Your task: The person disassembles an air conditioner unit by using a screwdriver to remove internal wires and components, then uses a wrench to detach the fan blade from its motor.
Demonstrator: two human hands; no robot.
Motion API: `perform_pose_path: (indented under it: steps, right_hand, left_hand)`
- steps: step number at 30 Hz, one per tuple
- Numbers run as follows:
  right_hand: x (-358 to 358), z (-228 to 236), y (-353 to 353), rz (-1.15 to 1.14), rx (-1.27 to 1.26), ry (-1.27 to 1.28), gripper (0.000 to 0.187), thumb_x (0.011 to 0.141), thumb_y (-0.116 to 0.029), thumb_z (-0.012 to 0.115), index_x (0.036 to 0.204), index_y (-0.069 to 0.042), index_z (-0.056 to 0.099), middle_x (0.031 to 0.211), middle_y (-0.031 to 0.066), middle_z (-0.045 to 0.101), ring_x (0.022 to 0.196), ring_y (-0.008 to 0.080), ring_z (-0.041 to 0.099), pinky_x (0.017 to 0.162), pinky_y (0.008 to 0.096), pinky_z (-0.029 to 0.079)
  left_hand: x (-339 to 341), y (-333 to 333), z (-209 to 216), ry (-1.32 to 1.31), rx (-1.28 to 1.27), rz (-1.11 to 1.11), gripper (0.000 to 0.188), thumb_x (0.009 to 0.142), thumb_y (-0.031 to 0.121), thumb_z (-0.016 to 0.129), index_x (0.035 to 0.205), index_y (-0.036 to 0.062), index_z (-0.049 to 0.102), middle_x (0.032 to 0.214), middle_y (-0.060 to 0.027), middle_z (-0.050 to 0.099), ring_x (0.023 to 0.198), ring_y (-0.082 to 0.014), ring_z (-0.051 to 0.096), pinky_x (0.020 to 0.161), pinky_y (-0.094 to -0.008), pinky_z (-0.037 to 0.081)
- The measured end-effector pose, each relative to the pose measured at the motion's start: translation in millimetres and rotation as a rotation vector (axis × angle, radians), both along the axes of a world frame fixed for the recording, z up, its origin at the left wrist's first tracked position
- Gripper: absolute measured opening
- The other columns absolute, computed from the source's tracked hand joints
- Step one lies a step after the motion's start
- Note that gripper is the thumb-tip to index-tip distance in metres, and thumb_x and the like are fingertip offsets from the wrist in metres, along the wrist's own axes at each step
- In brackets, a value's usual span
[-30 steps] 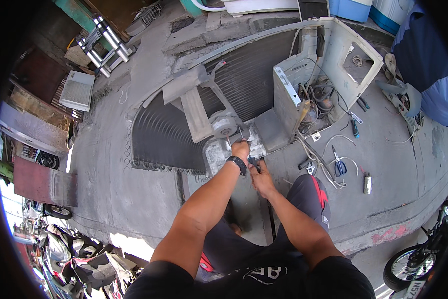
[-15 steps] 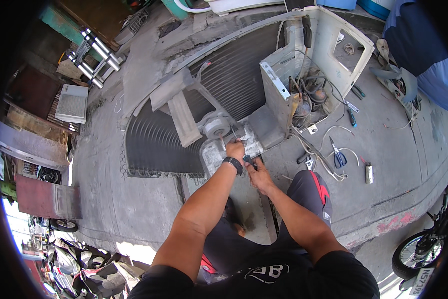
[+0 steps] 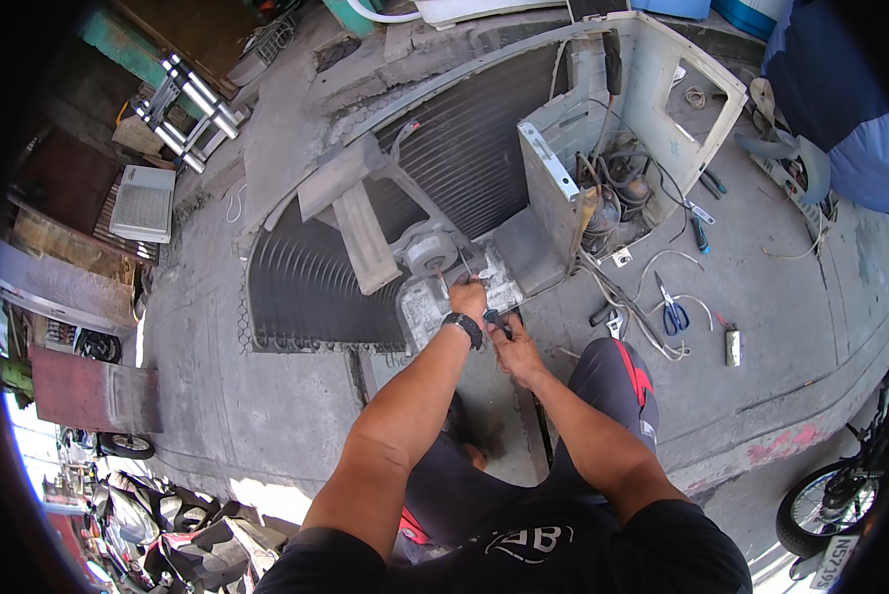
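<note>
An outdoor air-conditioner unit lies opened before me, its curved finned coil (image 3: 306, 287) around a fan motor (image 3: 431, 254) with broad grey blades (image 3: 365, 233). My left hand (image 3: 467, 296), a dark watch on its wrist, is closed at the worn metal base (image 3: 425, 307) just below the motor. What its fingers grip is hidden. Close beside it on the right, my right hand (image 3: 517, 351) is wrapped round the black and teal handle of a screwdriver (image 3: 496, 321). The screwdriver's tip is out of sight behind my left hand.
The compressor with tubing (image 3: 603, 203) stands right of a metal partition (image 3: 545, 163). Blue-handled scissors (image 3: 673, 315), cables (image 3: 642, 322), a capacitor-like cylinder (image 3: 733, 346) and another screwdriver (image 3: 700, 236) lie on the concrete. A motorcycle (image 3: 831, 500) stands at lower right; a folded ladder (image 3: 189, 114) at upper left.
</note>
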State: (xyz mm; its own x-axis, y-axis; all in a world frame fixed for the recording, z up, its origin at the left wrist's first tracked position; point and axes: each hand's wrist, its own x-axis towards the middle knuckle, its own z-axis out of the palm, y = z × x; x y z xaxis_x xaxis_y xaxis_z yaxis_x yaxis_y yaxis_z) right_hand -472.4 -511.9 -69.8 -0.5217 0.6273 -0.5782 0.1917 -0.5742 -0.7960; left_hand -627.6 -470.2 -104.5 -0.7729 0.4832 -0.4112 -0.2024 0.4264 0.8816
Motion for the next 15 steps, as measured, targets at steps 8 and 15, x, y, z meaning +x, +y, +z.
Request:
perform_pose_path:
  steps: [8, 15]
  right_hand:
    - [-2.2, 8.4, -2.3, -0.018, 0.005, 0.041, 0.029, 0.096, -0.032, 0.058, 0.112, -0.012, 0.045, 0.062, 0.0, 0.043, 0.044, 0.0101, 0.037, 0.038, 0.0279, 0.028]
    - [25.8, 1.2, 30.6, 0.004, -0.676, 0.604, 0.033, 0.096, -0.043, 0.056, 0.105, -0.011, 0.053, 0.067, 0.0015, 0.051, 0.043, 0.0098, 0.037, 0.038, 0.0246, 0.026]
  left_hand:
    - [4.3, -4.1, 12.4, 0.023, 0.085, 0.02, 0.026, 0.094, 0.015, 0.055, 0.102, -0.007, 0.065, 0.086, -0.0149, 0.069, 0.075, -0.0243, 0.062, 0.072, -0.0349, 0.047]
    - [31.5, 4.7, 64.1, -0.104, 0.054, 0.031, 0.024, 0.097, 0.016, 0.055, 0.106, -0.0057, 0.06, 0.085, -0.0061, 0.063, 0.067, -0.0131, 0.05, 0.063, -0.0284, 0.04]
